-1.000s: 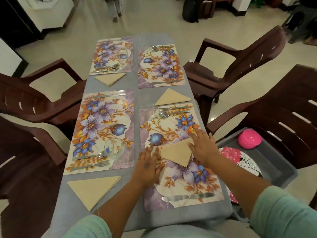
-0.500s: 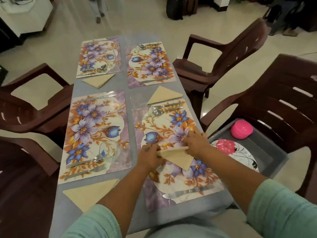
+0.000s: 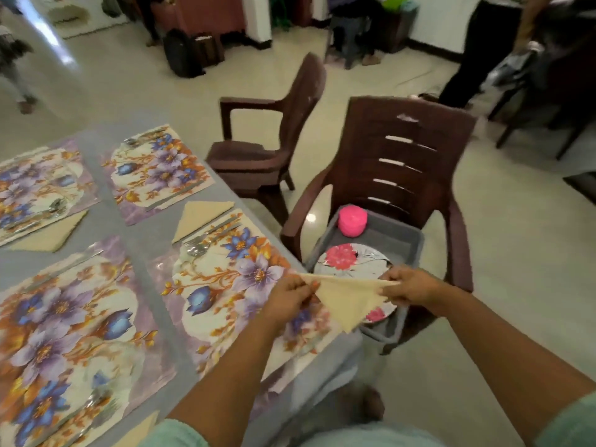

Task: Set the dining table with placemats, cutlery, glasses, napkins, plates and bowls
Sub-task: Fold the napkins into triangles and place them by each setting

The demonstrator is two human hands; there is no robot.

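A folded beige napkin (image 3: 350,298) hangs as a triangle in the air over the table's right edge. My left hand (image 3: 290,296) pinches its left corner and my right hand (image 3: 411,287) pinches its right corner. Beneath lies a floral placemat (image 3: 225,285) with a fork and spoon (image 3: 206,241) at its far end. Another beige napkin (image 3: 200,216) lies beyond that cutlery. Other floral placemats (image 3: 67,324) with cutlery cover the grey table (image 3: 154,233).
A grey tub (image 3: 396,243) on a brown chair (image 3: 409,156) to the right holds floral plates (image 3: 351,259) and a pink bowl (image 3: 352,220). A second brown chair (image 3: 274,143) stands behind it. People and furniture stand at the far side of the room.
Both hands lifted the napkin off the placemat and carried it to the right, stretched between them. The view swung right toward the chair with the tub.
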